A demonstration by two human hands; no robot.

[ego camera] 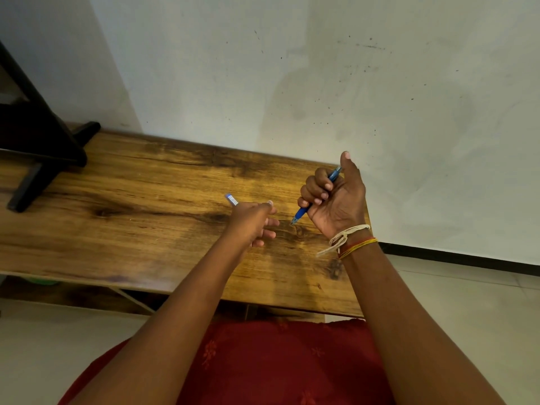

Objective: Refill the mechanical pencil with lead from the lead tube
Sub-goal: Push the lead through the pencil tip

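— Pencil [304,210] first: where did you have it?

— Wrapped in my right hand [333,197], four fingers [314,188] curled tight round the blue barrel, thumb stuck straight up beside the cap end. Its long axis ran on a slant, writing tip down and toward me just over the table [146,200], cap end up and away toward the wall [321,68].

— And the other hand?

— My left hand [251,223] was pinching the lead tube [231,199] up at the thumb and forefinger, the lower fingers loosely spread and holding nothing. The tube poked out away from me and to the left, so its free end faced off from the pencil.

— Close together, then?

— Near, not touching, a gap of bare wood between them. The pencil's tip was the end nearer my left fingers; the cap end, where I reckoned the lead had to go in, sat on the far side, up by my right thumb.

— Was the tube open?

— Couldn't tell, too small and blurred.

— So the hinge of it?

— Turning the tube's mouth round toward that cap end, I judged.
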